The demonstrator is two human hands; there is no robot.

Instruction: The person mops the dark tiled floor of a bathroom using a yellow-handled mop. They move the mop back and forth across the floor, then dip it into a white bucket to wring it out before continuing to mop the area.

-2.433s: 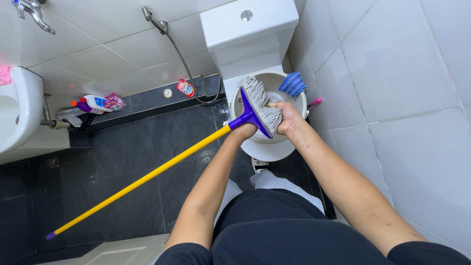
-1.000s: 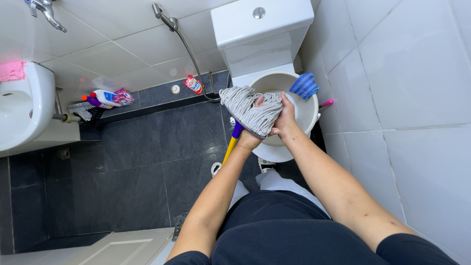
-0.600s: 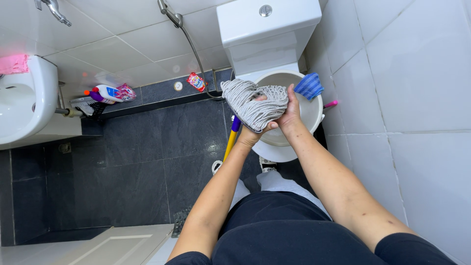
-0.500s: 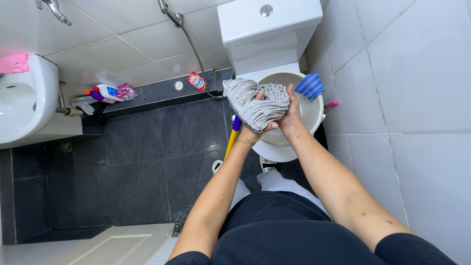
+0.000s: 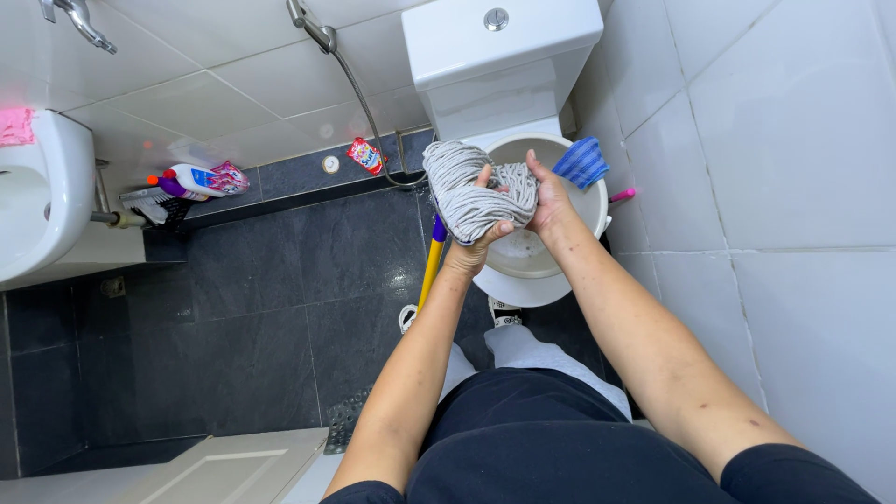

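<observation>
Both hands are working the grey string mop head (image 5: 476, 191) right over the open toilet bowl (image 5: 546, 280). The left hand (image 5: 481, 243) is gripping the bundle from below and from the near side, fingers curling up around the strands, one fingertip showing at the bundle's lower right. The right hand (image 5: 551, 201) is pressing in from the right, thumb lying across the top, fingers wrapping behind the strands and mostly hidden. So the mop head is sitting squeezed between the two palms, bunched into a thick twisted roll, with its left end bulging free beyond the fingers. The yellow handle (image 5: 429, 271) with its purple collar is hanging down from under the left wrist toward the dark floor tiles (image 5: 280, 308). A blue striped cloth (image 5: 581, 161) is lying on the bowl's rim just beside the right hand. A white cistern (image 5: 499, 47) is standing behind the bowl, and a spray hose (image 5: 359, 93) is running down the wall beside it.
</observation>
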